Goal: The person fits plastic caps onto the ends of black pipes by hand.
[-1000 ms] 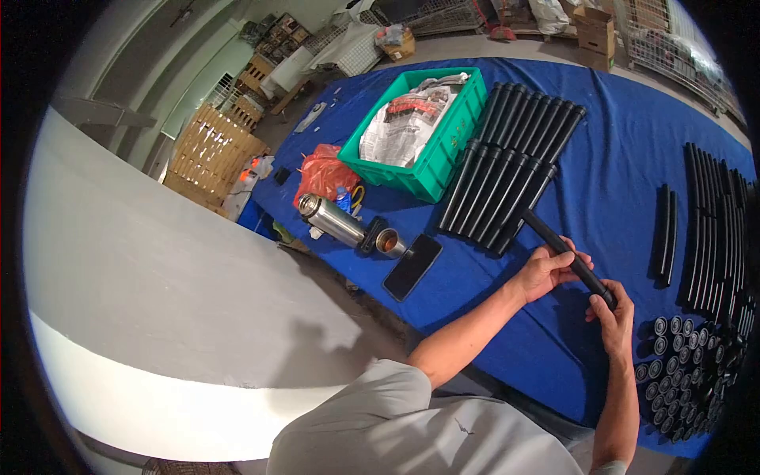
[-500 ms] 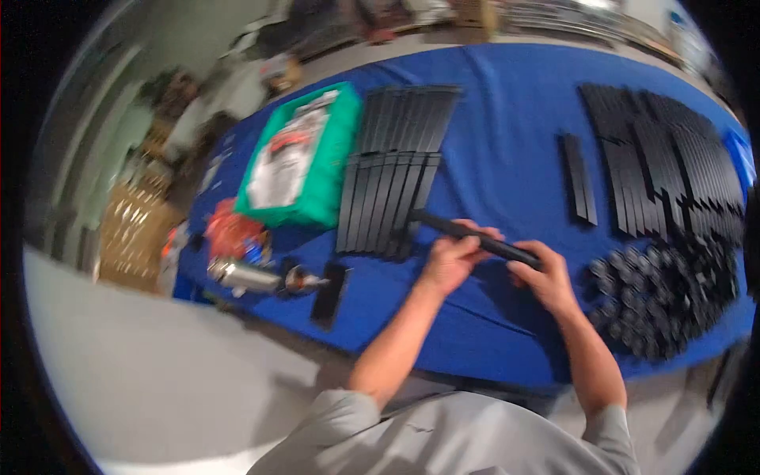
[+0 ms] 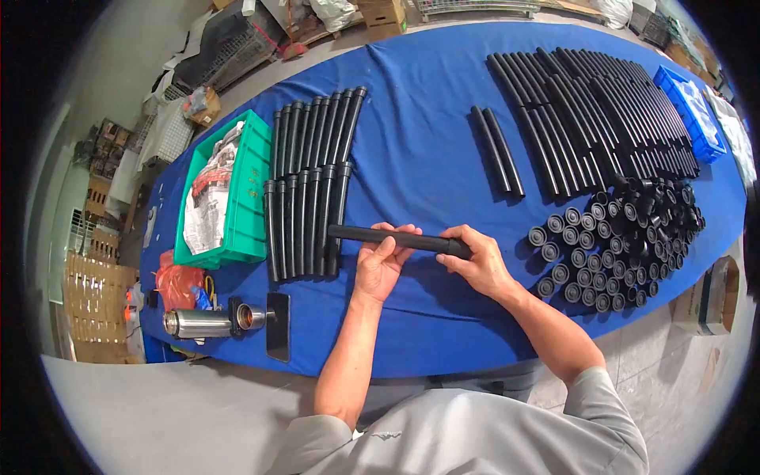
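Note:
A black tube [image 3: 372,235] lies nearly level across both my hands, above the blue cloth [image 3: 427,119]. My left hand [image 3: 380,265] holds it near the middle, thumb in front and fingers behind. At its right end, my right hand [image 3: 475,257] grips a wider black cap [image 3: 454,247]. Left of my hands lie two rows of capped black tubes [image 3: 305,202]. Two loose tubes [image 3: 497,150] lie beyond my right hand, and a heap of round black caps [image 3: 594,257] is to its right.
A green crate [image 3: 252,190] holding crumpled paper stands at the left. Near it are a red bag [image 3: 178,283], a steel flask [image 3: 199,323], a cup [image 3: 250,317] and a phone [image 3: 278,326]. Many tubes [image 3: 586,103] and a blue basket [image 3: 697,119] are at the right.
The camera view has turned, and the table's objects appear shifted left. My hands still hold the tube, which now looks more level. Blur has cleared.

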A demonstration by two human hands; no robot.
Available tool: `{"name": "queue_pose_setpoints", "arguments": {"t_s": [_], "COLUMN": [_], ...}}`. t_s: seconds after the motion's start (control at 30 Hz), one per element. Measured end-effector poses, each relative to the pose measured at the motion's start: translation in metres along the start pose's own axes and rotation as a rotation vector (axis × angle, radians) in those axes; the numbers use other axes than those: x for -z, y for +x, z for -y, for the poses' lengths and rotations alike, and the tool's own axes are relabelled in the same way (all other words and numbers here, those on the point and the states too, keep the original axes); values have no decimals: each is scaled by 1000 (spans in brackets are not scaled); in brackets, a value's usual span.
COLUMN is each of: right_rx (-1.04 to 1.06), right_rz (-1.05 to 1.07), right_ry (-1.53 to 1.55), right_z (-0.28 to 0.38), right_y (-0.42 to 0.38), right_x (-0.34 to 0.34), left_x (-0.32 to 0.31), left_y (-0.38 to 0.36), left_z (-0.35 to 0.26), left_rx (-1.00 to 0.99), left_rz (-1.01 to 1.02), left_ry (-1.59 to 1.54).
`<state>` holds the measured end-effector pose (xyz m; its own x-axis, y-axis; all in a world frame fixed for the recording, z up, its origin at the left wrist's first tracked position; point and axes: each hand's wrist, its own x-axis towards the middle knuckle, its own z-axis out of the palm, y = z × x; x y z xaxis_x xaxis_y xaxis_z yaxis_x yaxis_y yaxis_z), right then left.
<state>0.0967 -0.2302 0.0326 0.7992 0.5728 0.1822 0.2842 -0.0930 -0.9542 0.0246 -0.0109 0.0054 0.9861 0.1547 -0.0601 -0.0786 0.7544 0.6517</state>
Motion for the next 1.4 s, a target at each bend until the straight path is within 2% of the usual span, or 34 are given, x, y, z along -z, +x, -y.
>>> {"name": "queue_pose_setpoints", "arguments": {"t_s": [0.03,0.53,0.6,0.7,0.8,0.83,0.9,0.93,0.97,1.07,1.17,1.4], "right_rx": [-107,-110,22,335,150,-294,-273,-259,78,408,-260,-298], "right_rz": [22,-6,-39,-107,-25,94,86,79,-15,-133,39,48], "right_ry": [113,106,-43,-319,-150,228,201,187,-86,-218,440,499], "right_z": [2,1,1,0,8,16,10,4,-5,3,4,5], "right_y": [-1,-1,-2,2,0,1,0,-1,-1,8,3,-1], "right_x": [0,-4,-2,-2,3,4,3,3,1,2,0,4], "left_x": [0,-2,-3,-1,3,3,2,2,2,7,5,6], "left_y": [0,-6,-4,-3,-2,-2,-1,0,1,2,0,-30], "left_z": [1,3,3,3,3,3,4,3,3,4,2,-21], "left_rx": [-5,-25,-4,-7,-14,-15,-9,-2,5,5,-4,-55], "left_rz": [4,-37,-39,-37,24,45,55,49,43,36,57,53], "left_ry": [8,13,1,6,-8,-4,28,16,3,-21,2,-32]}}
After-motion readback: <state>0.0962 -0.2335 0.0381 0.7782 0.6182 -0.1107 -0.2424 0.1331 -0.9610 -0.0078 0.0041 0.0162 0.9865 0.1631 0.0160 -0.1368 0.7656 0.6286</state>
